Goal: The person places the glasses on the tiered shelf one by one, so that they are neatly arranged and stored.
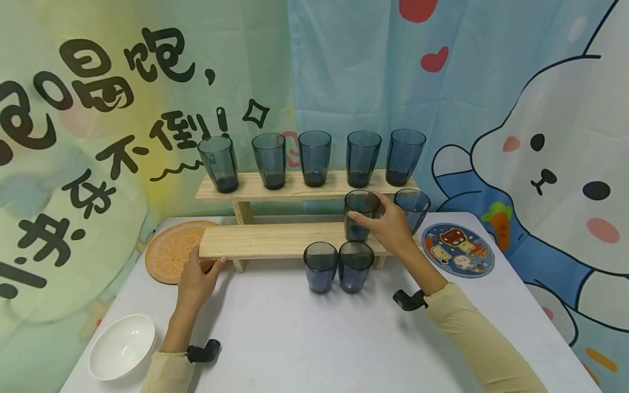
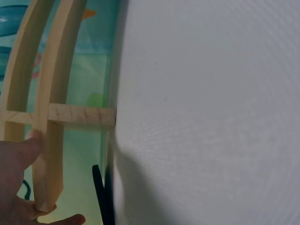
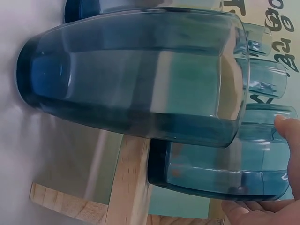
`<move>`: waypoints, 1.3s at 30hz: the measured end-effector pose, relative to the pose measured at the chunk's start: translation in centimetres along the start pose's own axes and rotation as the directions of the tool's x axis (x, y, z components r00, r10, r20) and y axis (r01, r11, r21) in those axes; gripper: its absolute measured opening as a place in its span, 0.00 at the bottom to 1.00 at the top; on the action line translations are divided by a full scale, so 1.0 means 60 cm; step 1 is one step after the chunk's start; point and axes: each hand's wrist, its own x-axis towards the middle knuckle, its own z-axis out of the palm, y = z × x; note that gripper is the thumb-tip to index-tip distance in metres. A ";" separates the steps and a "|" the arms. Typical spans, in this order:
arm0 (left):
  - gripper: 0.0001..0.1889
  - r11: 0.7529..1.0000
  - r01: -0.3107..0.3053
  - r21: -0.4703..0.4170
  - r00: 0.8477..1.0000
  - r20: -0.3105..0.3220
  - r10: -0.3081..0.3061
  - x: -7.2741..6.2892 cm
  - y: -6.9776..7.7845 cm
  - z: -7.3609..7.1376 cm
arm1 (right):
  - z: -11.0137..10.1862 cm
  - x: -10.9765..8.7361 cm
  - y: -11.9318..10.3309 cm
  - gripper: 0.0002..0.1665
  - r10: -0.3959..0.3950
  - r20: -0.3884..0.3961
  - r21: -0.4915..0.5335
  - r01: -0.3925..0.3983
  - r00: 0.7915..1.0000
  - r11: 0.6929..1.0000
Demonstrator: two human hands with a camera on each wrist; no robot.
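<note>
My left hand (image 1: 196,278) grips the left end of the lower board (image 1: 265,240) of a two-tier wooden rack. In the left wrist view, the thumb lies on the wooden board (image 2: 47,154) and the fingers wrap around its end. On the right half of that board, my right hand (image 1: 393,224) holds a blue-tinted drinking glass (image 1: 361,204) between thumb and fingers. Another glass (image 1: 414,207) stands to the right, partly behind the hand. Two more glasses, one left (image 1: 320,267) and one right (image 1: 356,267), stand side by side on the table in front.
Several similar glasses line the upper board (image 1: 275,192). An orange round mat (image 1: 167,251) lies at the left and a blue cartoon mat (image 1: 458,251) at the right. A white bowl (image 1: 122,347) sits at the front left of the white table (image 1: 295,338). A printed curtain hangs behind.
</note>
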 end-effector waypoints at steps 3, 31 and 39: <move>0.45 1.000 0.000 0.000 1.000 0.005 0.000 0.001 0.002 0.001 | -0.001 -0.001 0.000 0.61 0.011 0.015 0.004 -0.011 1.000 1.000; 0.44 1.000 -0.014 -0.018 1.000 0.002 0.014 0.003 -0.003 0.000 | 0.017 -0.137 0.021 0.42 -0.153 -0.045 0.019 0.154 0.987 0.988; 0.43 0.999 -0.020 -0.029 1.000 -0.006 0.020 0.001 -0.003 0.000 | 0.048 -0.146 0.043 0.52 -0.123 0.041 0.025 0.122 0.992 0.992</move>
